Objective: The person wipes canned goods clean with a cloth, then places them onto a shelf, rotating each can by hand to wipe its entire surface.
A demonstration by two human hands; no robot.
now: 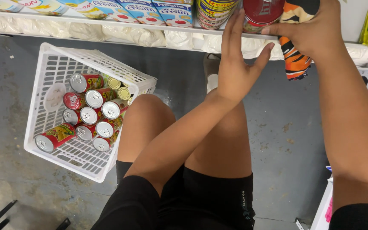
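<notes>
Right hand [309,32] is clamped round a red can [260,15] up at 12 o'clock on the shelf [150,36], with an orange striped cloth [295,61] bunched in the same grip. Left hand [237,64] is spread flat, holding nothing, beside the stacked cans [214,12]. I reckon that cloth could make the can slip, or the left hand knocks the stack. The basket [52,64] of cans sits at 9 o'clock.

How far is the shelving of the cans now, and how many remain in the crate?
Done: yellow cans stand stacked on the shelf. In hand: the right hand holds a red can at the shelf, the left hand open beside it. Left: about a dozen cans lie in the white crate.
</notes>
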